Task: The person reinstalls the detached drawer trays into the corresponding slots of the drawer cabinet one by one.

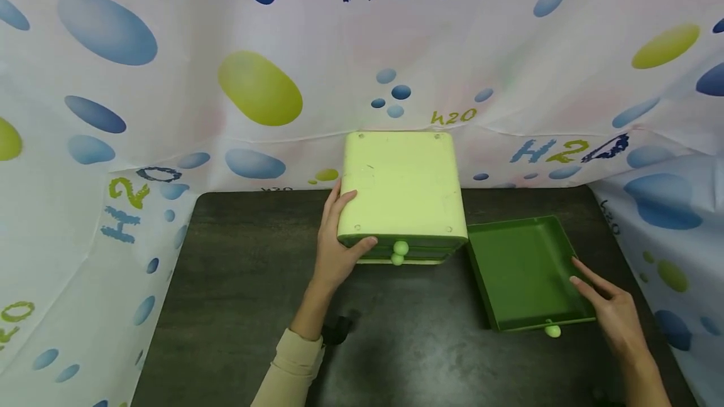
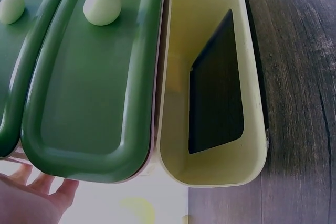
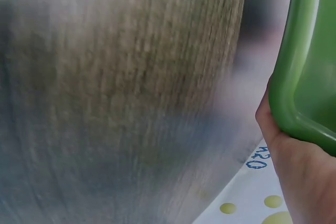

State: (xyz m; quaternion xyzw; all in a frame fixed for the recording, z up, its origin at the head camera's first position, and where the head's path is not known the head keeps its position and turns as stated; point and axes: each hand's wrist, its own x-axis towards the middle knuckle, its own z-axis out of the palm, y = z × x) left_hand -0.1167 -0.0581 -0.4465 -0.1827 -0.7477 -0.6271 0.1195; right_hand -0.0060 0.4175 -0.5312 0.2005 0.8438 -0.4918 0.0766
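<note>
A pale yellow-green drawer cabinet (image 1: pixel 403 193) stands at the back middle of the dark table (image 1: pixel 254 281). My left hand (image 1: pixel 339 234) grips its front left corner, thumb on the front, fingers over the top. Two green drawers (image 2: pixel 89 93) with pale knobs (image 2: pixel 102 6) sit in it beside an empty slot (image 2: pixel 210 77). A third green drawer (image 1: pixel 520 269) lies flat on the table to the cabinet's right, knob (image 1: pixel 552 331) toward me. My right hand (image 1: pixel 602 297) touches its right rim (image 3: pixel 294 77) with fingers stretched out.
A white curtain (image 1: pixel 170 80) with blue and green spots and "H2O" lettering walls in the table on three sides. Bare dark tabletop lies in front of the cabinet and to its left.
</note>
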